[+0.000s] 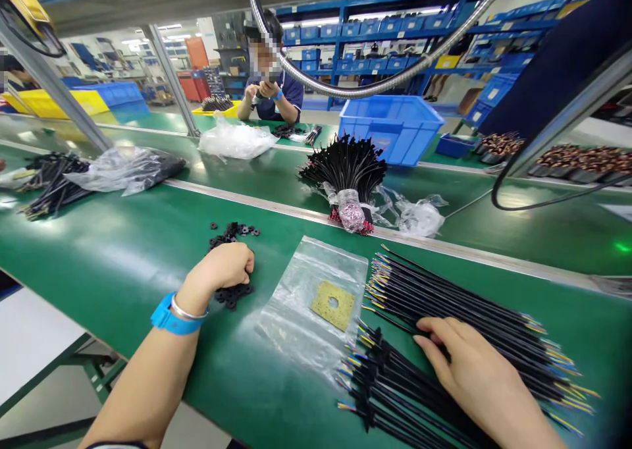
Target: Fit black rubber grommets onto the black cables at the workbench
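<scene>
My left hand [224,264] is over a pile of small black ring-like pieces [233,295], its fingers curled down into them. Whatever the fingertips may hold is hidden. Between thumb and forefinger, my right hand [474,367] pinches a black cable [392,319] with a yellow wire end. Beyond it lies a row of black cables [454,297] with blue, yellow and white wire ends. Nearer me is a second group of cables [409,383] with black pieces near their left ends. A yellow sponge [328,306] with a hole rests on a clear zip bag [296,284] between my hands.
Past the metal strip stands a tied bundle of black cables [345,172] beside crumpled plastic [422,217] and a blue bin [390,126]. More bagged cables [133,169] lie at left. A flexible metal hose [355,92] hangs overhead. A co-worker [276,97] sits opposite.
</scene>
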The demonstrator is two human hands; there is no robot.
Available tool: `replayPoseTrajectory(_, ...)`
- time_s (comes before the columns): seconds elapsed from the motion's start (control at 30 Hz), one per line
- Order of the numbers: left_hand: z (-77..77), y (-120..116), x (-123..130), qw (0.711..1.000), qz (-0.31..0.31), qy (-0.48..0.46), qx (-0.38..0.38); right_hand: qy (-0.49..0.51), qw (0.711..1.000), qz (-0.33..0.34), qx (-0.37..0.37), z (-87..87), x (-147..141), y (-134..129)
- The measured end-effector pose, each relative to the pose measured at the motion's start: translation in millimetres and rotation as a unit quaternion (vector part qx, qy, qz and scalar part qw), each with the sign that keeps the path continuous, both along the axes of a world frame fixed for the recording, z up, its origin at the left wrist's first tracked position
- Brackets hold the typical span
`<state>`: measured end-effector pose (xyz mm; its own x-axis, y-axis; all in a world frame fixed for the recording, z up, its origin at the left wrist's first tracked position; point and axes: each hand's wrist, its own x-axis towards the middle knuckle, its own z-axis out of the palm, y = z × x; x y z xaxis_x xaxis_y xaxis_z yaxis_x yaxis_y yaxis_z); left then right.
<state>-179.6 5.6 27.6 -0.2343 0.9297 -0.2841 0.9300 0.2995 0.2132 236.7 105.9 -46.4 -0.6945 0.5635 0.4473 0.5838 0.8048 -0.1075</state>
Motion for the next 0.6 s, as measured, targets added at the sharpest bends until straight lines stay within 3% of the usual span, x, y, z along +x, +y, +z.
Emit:
replayPoseTrajectory(0.13,13.0,-2,10,0.999,-0.035,-0.004,0.037,-0.016,1.0,-0.004,-0.026,4.0,-2,-1)
replayPoseTrajectory(0.23,18.4,2,29,0.983,-0.044,-0.134,0.119,0.04,0.997,-0.053,-0.043,12.6,-3,-3)
replayPoseTrajectory(0.3,13.6,7,50,0.934,-0.027,-0.32,0.155,0.09,0.993,-0.066,-0.037,21.2,-5,-4)
replayPoseTrajectory(0.4,-2.9,13,86,0.83,0.031,-0.547,0.105,0.14,0.989,-0.043,-0.009,34.8,-7,-8)
replayPoseTrajectory(0.5,-19.8,15,114,0.75,0.062,-0.657,0.039,0.157,0.987,-0.022,-0.005,45.0,-8,-15)
replayPoseTrajectory(0.57,-27.7,16,124,0.727,0.061,-0.683,0.036,0.165,0.986,-0.013,-0.013,48.5,-8,-19)
replayPoseTrajectory(0.6,-30.6,16,127,0.73,0.058,-0.68,0.046,0.169,0.986,-0.007,-0.016,49.4,-8,-21)
